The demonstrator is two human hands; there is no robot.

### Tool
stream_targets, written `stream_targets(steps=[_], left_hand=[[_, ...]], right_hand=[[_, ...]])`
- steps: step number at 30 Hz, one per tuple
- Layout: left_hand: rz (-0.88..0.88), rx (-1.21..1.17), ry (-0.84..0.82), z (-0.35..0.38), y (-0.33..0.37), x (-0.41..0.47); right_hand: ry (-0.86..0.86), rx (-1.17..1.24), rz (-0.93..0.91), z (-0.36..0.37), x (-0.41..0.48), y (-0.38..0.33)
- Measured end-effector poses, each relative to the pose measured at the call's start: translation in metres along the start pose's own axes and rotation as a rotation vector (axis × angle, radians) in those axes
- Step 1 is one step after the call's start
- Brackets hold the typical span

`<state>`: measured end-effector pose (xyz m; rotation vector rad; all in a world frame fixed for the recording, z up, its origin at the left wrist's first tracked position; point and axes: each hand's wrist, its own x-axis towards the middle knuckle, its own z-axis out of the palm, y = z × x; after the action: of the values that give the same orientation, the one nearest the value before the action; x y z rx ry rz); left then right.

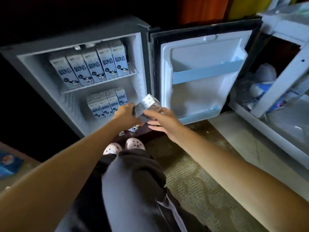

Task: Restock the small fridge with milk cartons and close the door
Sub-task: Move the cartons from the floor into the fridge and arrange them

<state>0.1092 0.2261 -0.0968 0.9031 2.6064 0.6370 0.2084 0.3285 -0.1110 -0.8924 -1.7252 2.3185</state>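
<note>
Two milk cartons are in the hands, side by side and touching, in front of the mini fridge's (33,64) lower compartment. The white-topped carton (152,102) stands roughly on end, its long axis tipped so the top leans away toward the fridge. The grey-sided carton (139,110) next to it is motion-blurred, so I cannot tell which way it points. The left hand (126,113) is wrapped round the grey-sided carton from the left. The right hand (167,122) holds the white-topped one, thumb across its printed face and fingers stretched out beneath.

Just under the hands, parts of two more cartons (136,127) show, mostly hidden. Beyond the left hand, a block of cartons (107,104) sits in the lower compartment, four printed fronts showing with more tops behind. Above that, on the wire shelf, a row of five cartons (87,69) stands upright, cow prints facing out.

Past the right hand the fridge door (200,91) hangs wide open, with two pale blue rails across its liner, one at mid-height (207,71) and one at the bottom (200,115). Further right is a white cabinet (282,77), its door ajar and its clutter too blurred to name. Nearer than the hands, two pale clogs (123,146) poke out from dark trousers on patterned carpet (192,173). Far behind the left arm lies a blue box (10,163)
</note>
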Motion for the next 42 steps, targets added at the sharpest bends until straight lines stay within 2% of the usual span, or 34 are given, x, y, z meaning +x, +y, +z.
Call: stream_targets(steps=[6, 9, 13, 17, 21, 30, 35, 38, 42], left_hand=[[-0.103, -0.228, 0.095, 0.002, -0.053, 0.033], [-0.147, -0.314, 0.084, 0.010, -0.079, 0.055], [-0.315, -0.408, 0.011, 0.019, -0.113, 0.090], [-0.476, -0.560, -0.018, 0.028, -0.147, 0.122], [-0.577, -0.646, -0.018, 0.032, -0.183, 0.147], [-0.560, -0.661, -0.083, 0.053, -0.212, 0.190], [-0.538, -0.682, -0.072, 0.060, -0.210, 0.203], [-0.527, -0.689, -0.050, 0.058, -0.209, 0.210], [-0.510, -0.695, -0.029, 0.058, -0.209, 0.218]], right_hand=[[0.146, -0.010, 0.016, 0.051, 0.074, 0.004], [0.216, -0.132, -0.018, 0.068, 0.114, 0.020], [0.296, -0.320, -0.047, 0.081, 0.164, 0.041], [0.298, -0.561, -0.139, 0.088, 0.214, 0.057], [0.314, -0.682, -0.162, 0.093, 0.260, 0.065], [0.386, -0.720, -0.258, 0.098, 0.308, 0.085], [0.287, -0.758, -0.222, 0.088, 0.314, 0.103], [0.275, -0.687, -0.198, 0.090, 0.321, 0.105], [0.266, -0.716, -0.194, 0.097, 0.331, 0.102]])
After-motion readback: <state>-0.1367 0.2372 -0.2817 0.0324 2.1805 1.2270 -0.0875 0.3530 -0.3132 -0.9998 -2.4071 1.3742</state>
